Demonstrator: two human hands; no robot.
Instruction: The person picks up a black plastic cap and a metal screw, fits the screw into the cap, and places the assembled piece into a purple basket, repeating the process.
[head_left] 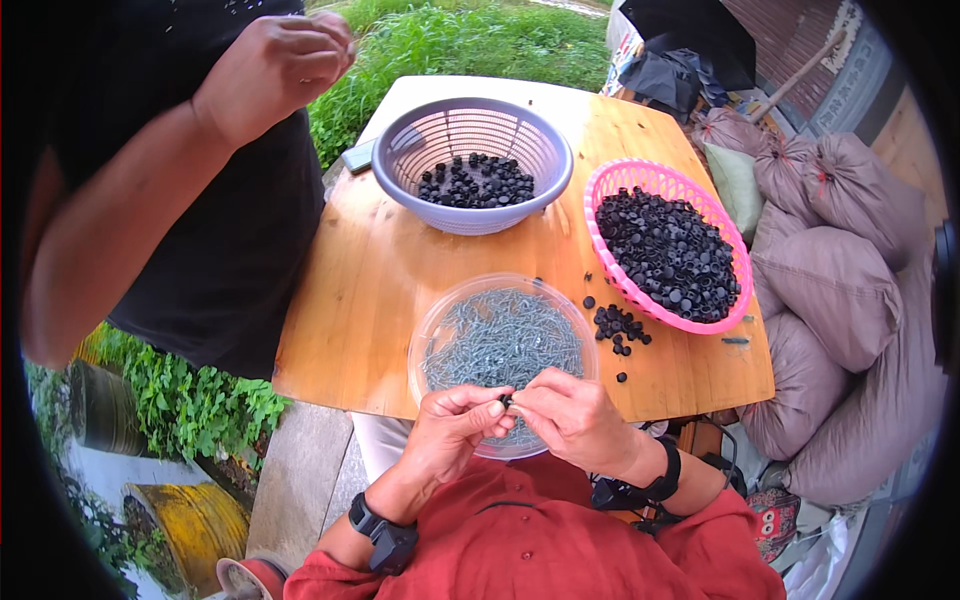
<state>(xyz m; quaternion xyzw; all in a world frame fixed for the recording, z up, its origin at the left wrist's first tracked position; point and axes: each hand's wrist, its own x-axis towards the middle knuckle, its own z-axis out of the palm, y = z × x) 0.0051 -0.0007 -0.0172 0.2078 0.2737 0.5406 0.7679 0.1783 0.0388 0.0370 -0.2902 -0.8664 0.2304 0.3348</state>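
Observation:
Over the near side of a clear round tub [420, 352] full of silvery screws [505, 335], my two hands meet fingertip to fingertip. My left hand [455, 432] is closed, pinching a small black plastic cap [506, 400] between thumb and forefinger. My right hand [580, 420] is pinched against the same spot; whatever it grips is hidden by the fingers. To the right, a pink oval basket [741, 262] holds a heap of black caps [665, 250]. Several loose black caps [615, 325] lie on the table between the tub and that basket.
A grey-purple colander [470, 218] with black caps stands farther back on the wooden table [345, 300]. Beside it a phone-like grey object [358, 156] lies at the edge. A person in black [215, 230] stands at left, one arm raised. Stuffed sacks [835, 290] crowd the right.

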